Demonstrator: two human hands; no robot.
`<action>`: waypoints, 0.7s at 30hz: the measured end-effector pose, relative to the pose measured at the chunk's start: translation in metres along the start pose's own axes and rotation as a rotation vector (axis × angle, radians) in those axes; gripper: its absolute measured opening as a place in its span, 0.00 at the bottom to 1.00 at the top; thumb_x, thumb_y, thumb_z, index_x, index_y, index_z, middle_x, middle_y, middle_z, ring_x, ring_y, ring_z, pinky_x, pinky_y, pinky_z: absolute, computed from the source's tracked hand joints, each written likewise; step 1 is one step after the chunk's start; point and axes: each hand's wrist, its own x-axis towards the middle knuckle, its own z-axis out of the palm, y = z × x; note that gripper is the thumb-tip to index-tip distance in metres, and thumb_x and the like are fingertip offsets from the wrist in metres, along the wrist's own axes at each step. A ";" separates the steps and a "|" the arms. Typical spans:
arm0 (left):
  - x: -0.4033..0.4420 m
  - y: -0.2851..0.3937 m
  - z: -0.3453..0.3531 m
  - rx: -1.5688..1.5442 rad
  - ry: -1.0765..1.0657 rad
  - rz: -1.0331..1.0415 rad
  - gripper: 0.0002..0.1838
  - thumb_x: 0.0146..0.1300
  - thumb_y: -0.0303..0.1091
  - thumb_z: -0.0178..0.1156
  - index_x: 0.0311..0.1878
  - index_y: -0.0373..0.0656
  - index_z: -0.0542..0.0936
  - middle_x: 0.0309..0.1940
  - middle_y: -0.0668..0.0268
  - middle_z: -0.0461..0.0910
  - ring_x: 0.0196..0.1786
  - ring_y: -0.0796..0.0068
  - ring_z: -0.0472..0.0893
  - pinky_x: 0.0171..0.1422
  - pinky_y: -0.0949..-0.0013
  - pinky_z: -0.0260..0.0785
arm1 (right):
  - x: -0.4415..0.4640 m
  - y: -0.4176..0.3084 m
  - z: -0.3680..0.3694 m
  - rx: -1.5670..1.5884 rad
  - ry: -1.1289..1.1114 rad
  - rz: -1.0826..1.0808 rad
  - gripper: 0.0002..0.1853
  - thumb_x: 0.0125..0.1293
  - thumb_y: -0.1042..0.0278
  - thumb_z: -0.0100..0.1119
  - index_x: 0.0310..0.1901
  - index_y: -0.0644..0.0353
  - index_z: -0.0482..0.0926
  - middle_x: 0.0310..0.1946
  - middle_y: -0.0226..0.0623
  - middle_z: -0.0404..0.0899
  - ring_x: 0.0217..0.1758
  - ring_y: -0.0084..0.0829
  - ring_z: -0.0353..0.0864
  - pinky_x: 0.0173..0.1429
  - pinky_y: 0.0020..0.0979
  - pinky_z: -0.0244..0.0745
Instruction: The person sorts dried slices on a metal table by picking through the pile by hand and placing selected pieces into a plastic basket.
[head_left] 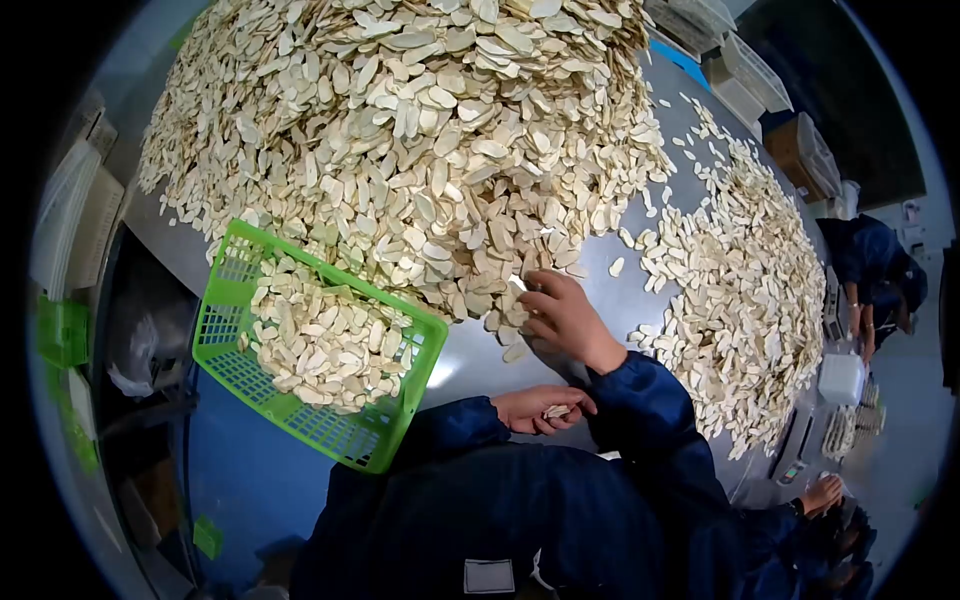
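Pale, flat dried slices form a large pile [420, 140] across the metal table. At its lower edge is my right hand [565, 318], fingers bent and touching or just above the slices; whether one is between the fingertips is hidden. My left hand [545, 409] is closer to my body, palm up, its fingers curled round a few pale slices [557, 411]. To the left, a green plastic basket [425, 375] stands tilted at the table's edge, partly filled with the same slices [325, 335].
A second pile of slices [745, 300] lies to the right on the metal table [462, 365]. Clear bins [755, 72] stand at the back right. Co-workers in dark blue [868, 255] are on the right, one person's hand [822, 494] near a scale [793, 471].
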 end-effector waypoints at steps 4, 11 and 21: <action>0.004 -0.005 -0.006 0.004 -0.073 0.049 0.17 0.76 0.44 0.45 0.56 0.41 0.71 0.28 0.73 0.63 0.26 0.87 0.58 0.20 0.85 0.45 | -0.032 0.012 -0.046 -0.170 -0.066 0.144 0.11 0.51 0.66 0.66 0.36 0.60 0.83 0.44 0.44 0.79 0.48 0.47 0.77 0.53 0.41 0.72; 0.002 -0.002 -0.003 0.046 -0.052 0.038 0.18 0.76 0.44 0.44 0.56 0.39 0.71 0.27 0.74 0.61 0.25 0.87 0.57 0.20 0.84 0.43 | 0.024 0.044 -0.026 -0.197 0.161 0.173 0.10 0.54 0.70 0.61 0.38 0.61 0.81 0.40 0.42 0.80 0.47 0.43 0.78 0.52 0.39 0.71; 0.002 -0.002 -0.002 0.037 -0.053 0.049 0.18 0.76 0.43 0.45 0.56 0.39 0.71 0.27 0.73 0.62 0.25 0.87 0.58 0.19 0.84 0.45 | 0.025 0.061 -0.030 -0.155 0.014 0.129 0.07 0.49 0.76 0.55 0.33 0.64 0.76 0.30 0.40 0.77 0.39 0.45 0.77 0.44 0.39 0.72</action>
